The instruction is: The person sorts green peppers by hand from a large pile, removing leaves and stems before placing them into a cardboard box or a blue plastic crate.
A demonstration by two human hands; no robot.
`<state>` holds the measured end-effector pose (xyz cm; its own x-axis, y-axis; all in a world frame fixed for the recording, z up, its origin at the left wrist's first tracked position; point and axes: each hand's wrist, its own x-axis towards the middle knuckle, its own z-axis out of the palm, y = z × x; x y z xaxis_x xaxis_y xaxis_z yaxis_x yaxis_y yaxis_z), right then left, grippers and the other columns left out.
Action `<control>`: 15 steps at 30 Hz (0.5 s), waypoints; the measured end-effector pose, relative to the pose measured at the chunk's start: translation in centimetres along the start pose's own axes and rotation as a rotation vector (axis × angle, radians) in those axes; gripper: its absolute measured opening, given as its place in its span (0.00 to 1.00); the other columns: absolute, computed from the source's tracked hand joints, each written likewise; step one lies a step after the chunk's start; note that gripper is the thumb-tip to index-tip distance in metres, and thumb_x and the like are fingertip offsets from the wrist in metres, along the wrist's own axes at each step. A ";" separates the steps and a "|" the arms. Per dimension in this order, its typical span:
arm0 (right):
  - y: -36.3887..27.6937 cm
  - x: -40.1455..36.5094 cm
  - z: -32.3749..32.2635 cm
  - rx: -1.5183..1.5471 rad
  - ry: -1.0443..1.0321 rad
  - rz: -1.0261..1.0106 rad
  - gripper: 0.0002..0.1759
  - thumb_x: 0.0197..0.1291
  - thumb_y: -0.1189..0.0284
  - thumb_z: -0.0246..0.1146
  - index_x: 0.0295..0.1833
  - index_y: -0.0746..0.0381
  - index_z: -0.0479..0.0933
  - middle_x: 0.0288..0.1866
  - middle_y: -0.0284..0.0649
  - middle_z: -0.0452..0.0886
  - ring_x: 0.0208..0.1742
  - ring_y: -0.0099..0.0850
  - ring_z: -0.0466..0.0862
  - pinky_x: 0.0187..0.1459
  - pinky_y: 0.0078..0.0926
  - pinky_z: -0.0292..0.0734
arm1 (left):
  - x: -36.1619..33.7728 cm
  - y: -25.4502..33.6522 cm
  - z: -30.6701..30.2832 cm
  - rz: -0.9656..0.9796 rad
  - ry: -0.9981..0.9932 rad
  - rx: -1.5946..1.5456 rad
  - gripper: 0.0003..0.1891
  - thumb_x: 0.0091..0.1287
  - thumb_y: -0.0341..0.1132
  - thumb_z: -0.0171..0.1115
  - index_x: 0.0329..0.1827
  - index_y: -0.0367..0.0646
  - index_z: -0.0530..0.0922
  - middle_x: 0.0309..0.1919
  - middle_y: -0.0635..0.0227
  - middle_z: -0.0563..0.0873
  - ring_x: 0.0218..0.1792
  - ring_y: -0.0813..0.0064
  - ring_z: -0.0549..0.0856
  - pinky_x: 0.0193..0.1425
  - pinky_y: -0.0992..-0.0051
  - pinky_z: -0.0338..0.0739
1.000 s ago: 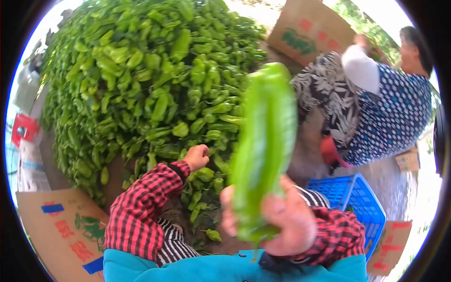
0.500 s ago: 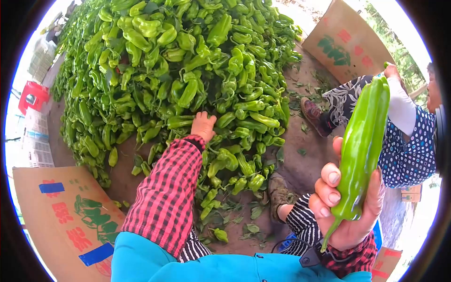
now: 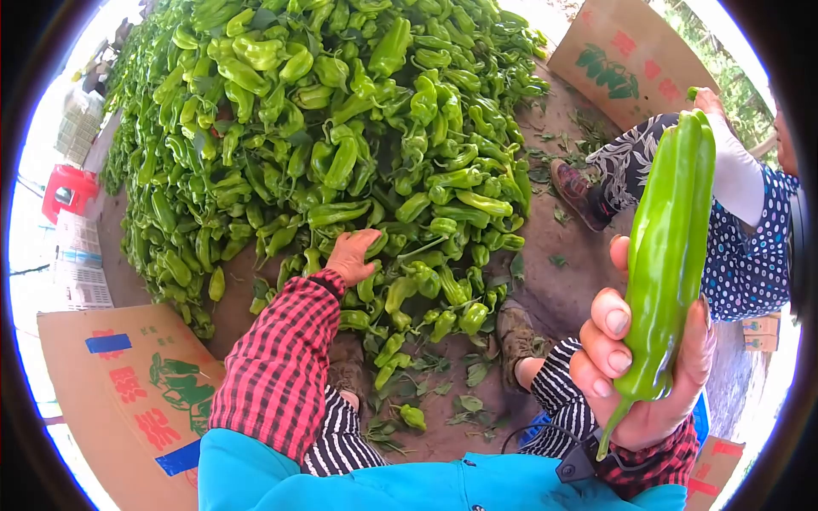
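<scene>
At far left, a red stool [image 3: 68, 192] stands behind white crates [image 3: 78, 281]; nearer me lies a box [image 3: 123, 375] with blue tape and red and green print. The pile [image 3: 256, 145] of green peppers extends from left to centre. My left hand [image 3: 350, 258] is at its near edge, palm down, the fingers [image 3: 366, 240] open and slightly bent over the peppers; whether the tips touch any, I cannot tell. Between my shoes [image 3: 517, 342], a loose pepper [image 3: 412, 416] lies on the ground [image 3: 558, 281] among leaves [image 3: 474, 373].

To the right, a co-worker's shoe [image 3: 579, 192] rests beyond mine, below a printed flap [image 3: 626, 64]. My right hand [image 3: 652, 417] grips one large pepper [image 3: 669, 255], its stem downward and its body nearly upright, tilted slightly right. My fingers close on its left side, my thumb on its right. Behind it, the co-worker's hand [image 3: 708, 102] holds something small and green. At lower right, a blue basket [image 3: 701, 416] shows partly behind my wrist, beside another box [image 3: 714, 473].
</scene>
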<state>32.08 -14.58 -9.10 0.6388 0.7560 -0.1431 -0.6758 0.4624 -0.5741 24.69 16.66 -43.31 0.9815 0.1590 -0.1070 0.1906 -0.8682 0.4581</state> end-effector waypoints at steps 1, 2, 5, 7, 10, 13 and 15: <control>0.1 0.0 0.0 -0.003 -0.009 0.005 0.35 0.67 0.54 0.44 0.69 0.65 0.46 0.44 0.45 0.69 0.34 0.28 0.74 0.33 0.29 0.71 | 0.2 0.1 -0.2 -0.003 0.002 -0.001 0.33 0.51 0.35 0.65 0.63 0.48 0.63 0.60 0.63 0.68 0.61 0.67 0.67 0.64 0.59 0.58; 0.2 0.0 -0.1 -0.004 -0.021 0.010 0.35 0.67 0.54 0.44 0.69 0.65 0.46 0.44 0.46 0.69 0.34 0.29 0.74 0.33 0.30 0.71 | 0.5 0.2 -0.5 -0.012 -0.020 0.092 0.33 0.51 0.34 0.64 0.63 0.49 0.63 0.60 0.63 0.68 0.61 0.65 0.67 0.64 0.59 0.58; 0.3 0.2 -0.3 0.021 -0.020 0.037 0.35 0.67 0.54 0.44 0.69 0.65 0.46 0.44 0.46 0.69 0.34 0.29 0.74 0.33 0.30 0.72 | 0.9 1.7 -2.1 0.003 0.003 0.261 0.29 0.49 0.30 0.62 0.59 0.46 0.67 0.58 0.61 0.68 0.57 0.59 0.71 0.60 0.61 0.64; 0.2 0.2 -0.3 0.017 -0.011 0.034 0.34 0.67 0.54 0.43 0.69 0.65 0.46 0.44 0.46 0.69 0.34 0.29 0.74 0.33 0.30 0.72 | 1.3 3.0 -3.9 -0.088 -0.018 -0.098 0.28 0.49 0.27 0.59 0.58 0.46 0.67 0.55 0.58 0.72 0.54 0.60 0.75 0.57 0.61 0.70; 0.3 0.2 -0.4 0.007 -0.001 0.029 0.34 0.67 0.54 0.43 0.70 0.65 0.45 0.44 0.46 0.69 0.34 0.29 0.74 0.33 0.30 0.72 | 2.6 2.7 -5.2 -0.239 0.057 -1.312 0.28 0.49 0.25 0.55 0.58 0.42 0.67 0.50 0.56 0.76 0.50 0.62 0.78 0.54 0.63 0.75; 0.4 0.4 -0.7 -0.002 -0.017 0.042 0.34 0.67 0.54 0.43 0.70 0.65 0.45 0.44 0.46 0.69 0.34 0.29 0.74 0.33 0.30 0.72 | 3.2 2.2 -6.0 -0.075 0.014 -1.887 0.28 0.49 0.26 0.54 0.58 0.39 0.67 0.46 0.56 0.80 0.47 0.65 0.80 0.53 0.64 0.76; 0.4 0.6 -0.7 -0.001 -0.029 0.055 0.34 0.67 0.54 0.43 0.70 0.64 0.45 0.44 0.46 0.69 0.35 0.29 0.74 0.34 0.30 0.71 | 3.3 2.6 -6.4 -0.031 0.032 -1.910 0.27 0.50 0.29 0.54 0.57 0.36 0.68 0.45 0.55 0.80 0.45 0.63 0.80 0.50 0.61 0.78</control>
<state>32.44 -14.31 -9.94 0.5900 0.7931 -0.1513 -0.7093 0.4196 -0.5664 28.57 17.92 -36.82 0.9736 0.1884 -0.1290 -0.0514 0.7314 0.6800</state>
